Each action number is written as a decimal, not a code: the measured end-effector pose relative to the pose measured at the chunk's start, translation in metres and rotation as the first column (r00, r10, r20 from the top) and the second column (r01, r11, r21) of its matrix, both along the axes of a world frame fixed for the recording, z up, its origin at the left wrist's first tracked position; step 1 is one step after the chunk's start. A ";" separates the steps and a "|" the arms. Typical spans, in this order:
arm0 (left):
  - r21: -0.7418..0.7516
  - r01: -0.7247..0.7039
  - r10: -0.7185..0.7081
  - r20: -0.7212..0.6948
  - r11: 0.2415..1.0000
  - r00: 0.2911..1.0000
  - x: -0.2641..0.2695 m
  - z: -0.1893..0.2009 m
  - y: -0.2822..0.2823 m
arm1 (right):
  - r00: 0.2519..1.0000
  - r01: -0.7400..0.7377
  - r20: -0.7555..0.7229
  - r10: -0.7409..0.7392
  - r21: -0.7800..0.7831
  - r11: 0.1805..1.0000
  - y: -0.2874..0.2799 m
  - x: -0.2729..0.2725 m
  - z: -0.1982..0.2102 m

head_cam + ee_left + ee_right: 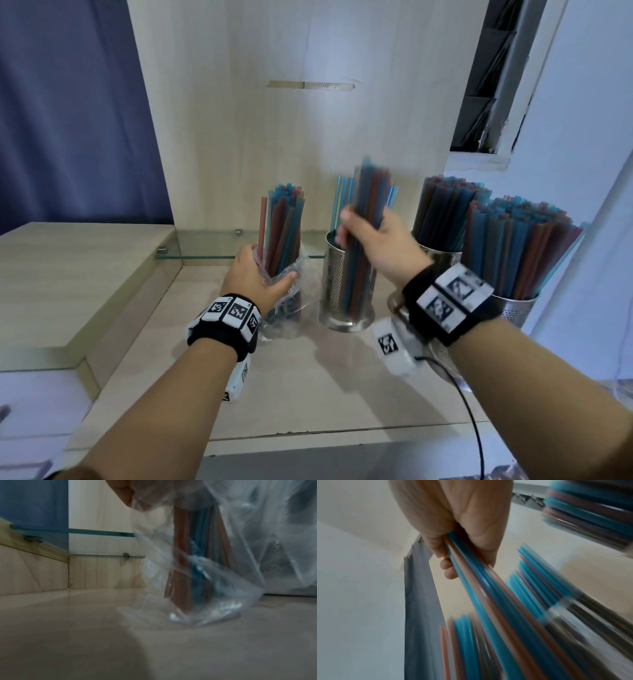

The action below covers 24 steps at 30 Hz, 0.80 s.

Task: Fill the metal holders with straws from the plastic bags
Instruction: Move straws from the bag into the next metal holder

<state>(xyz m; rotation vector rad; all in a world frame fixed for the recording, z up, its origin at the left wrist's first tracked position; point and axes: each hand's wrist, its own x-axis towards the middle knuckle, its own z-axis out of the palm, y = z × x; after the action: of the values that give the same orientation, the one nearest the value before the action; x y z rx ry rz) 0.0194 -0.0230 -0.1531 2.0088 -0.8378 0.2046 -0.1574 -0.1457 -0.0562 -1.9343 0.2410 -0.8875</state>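
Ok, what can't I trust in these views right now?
- Head view: the lower ends of the straw bundle in the right hand are motion-blurred; whether they sit inside the middle holder is unclear.
- Head view: the right wrist hides a fourth holder.
- Left wrist view: the crinkled plastic bag blurs its straws; no count.
- Right wrist view: all smeared beyond the grip.

Full holders crowd right; counter front open

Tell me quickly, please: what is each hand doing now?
Left hand: grips the plastic bag of straws.
Right hand: grips a bundle of straws at the middle holder.
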 end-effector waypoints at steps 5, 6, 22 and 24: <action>0.004 -0.006 0.006 0.004 1.000 1.000 -0.003 0.002 0.000 | 0.960 -0.084 0.274 0.063 0.068 0.994 -0.015 -0.002 0.075; 0.006 -0.009 0.009 0.005 1.000 1.000 -0.003 0.002 0.001 | 0.947 -0.094 0.313 0.066 0.074 0.993 -0.019 0.000 0.084; 0.020 -0.010 0.010 0.017 1.000 1.000 -0.006 0.004 0.002 | 0.993 -0.090 -0.066 0.101 0.161 0.983 -0.050 0.048 0.003; 0.024 -0.009 0.008 0.019 1.000 1.000 -0.005 0.004 0.002 | 0.987 -0.047 -0.149 0.064 0.116 0.992 -0.048 0.048 -0.003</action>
<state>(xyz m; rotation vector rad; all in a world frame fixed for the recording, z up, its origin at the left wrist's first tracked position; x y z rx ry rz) 0.0139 -0.0213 -0.1494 2.0357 -0.8473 0.2192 -0.1092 -0.1933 -0.0595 -1.8964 0.3191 -0.6759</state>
